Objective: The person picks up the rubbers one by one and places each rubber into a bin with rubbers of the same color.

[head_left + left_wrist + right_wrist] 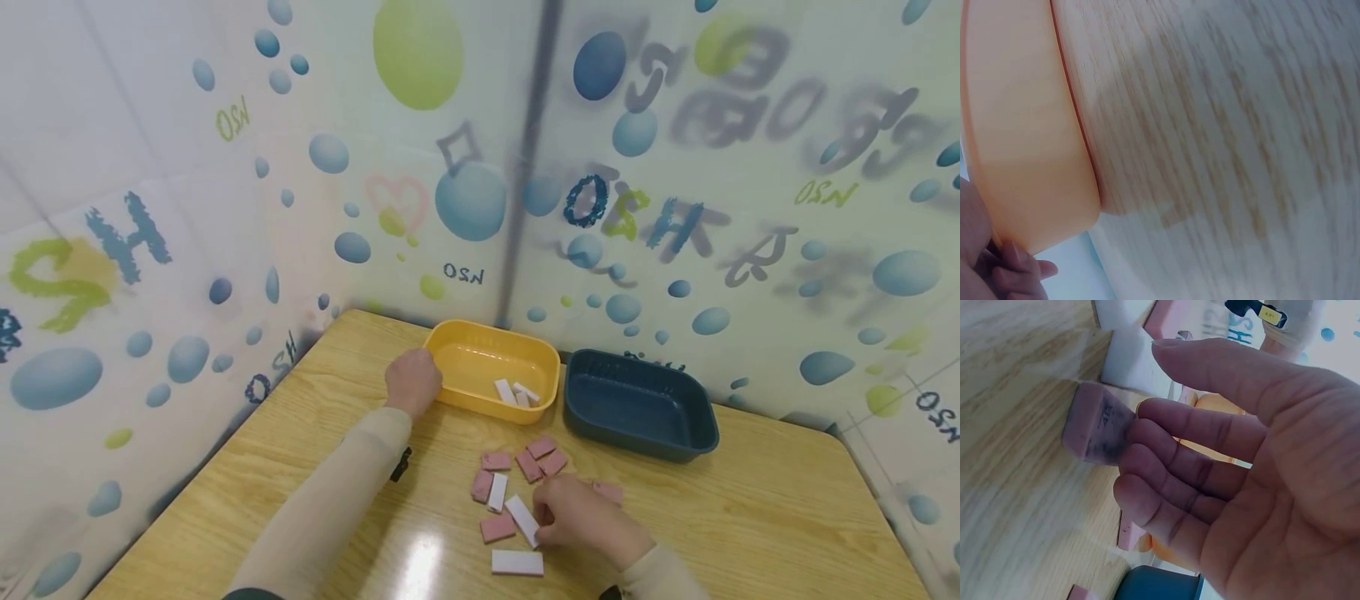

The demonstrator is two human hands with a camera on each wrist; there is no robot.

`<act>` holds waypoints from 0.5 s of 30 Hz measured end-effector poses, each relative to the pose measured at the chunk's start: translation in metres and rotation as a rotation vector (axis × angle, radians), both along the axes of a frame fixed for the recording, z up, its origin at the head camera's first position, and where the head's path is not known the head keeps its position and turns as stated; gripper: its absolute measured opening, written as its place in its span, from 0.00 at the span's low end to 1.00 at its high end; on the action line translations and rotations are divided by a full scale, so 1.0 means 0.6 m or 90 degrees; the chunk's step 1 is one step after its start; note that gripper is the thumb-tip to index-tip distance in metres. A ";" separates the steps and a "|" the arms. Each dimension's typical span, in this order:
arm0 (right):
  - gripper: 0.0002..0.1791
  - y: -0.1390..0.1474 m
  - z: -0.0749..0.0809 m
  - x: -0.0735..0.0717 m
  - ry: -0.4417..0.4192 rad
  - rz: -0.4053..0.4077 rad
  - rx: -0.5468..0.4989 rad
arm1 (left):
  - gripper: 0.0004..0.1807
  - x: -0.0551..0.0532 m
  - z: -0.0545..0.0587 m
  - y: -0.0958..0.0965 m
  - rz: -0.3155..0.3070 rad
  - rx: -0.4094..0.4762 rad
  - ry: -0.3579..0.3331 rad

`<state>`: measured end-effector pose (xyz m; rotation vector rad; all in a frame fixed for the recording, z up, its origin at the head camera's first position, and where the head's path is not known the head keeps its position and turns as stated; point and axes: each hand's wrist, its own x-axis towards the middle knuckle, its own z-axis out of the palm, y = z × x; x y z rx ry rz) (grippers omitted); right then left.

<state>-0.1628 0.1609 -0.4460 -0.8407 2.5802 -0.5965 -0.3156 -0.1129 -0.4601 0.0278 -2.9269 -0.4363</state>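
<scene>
Pink block, dark marking on one face: shown in the right wrist view, hidden behind the right grip in the head view. Location: bench, at that grip's fingertips, contact uncertain. Right grip: wide, thumb well apart. Yellow tray: rim held by left grip. White pieces, inside tray: head view only.
</scene>
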 end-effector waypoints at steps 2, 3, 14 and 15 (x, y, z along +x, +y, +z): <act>0.13 -0.002 0.000 0.003 -0.003 0.000 -0.001 | 0.19 0.000 0.000 0.000 0.000 -0.001 -0.001; 0.13 -0.003 0.001 0.005 -0.002 0.000 0.002 | 0.19 0.001 0.000 0.000 -0.001 0.000 0.000; 0.15 -0.014 -0.002 0.017 0.038 -0.019 0.023 | 0.19 0.002 0.002 0.000 -0.001 0.007 -0.001; 0.15 -0.014 -0.002 0.017 0.043 -0.019 0.026 | 0.19 0.002 0.003 0.000 -0.001 0.006 -0.002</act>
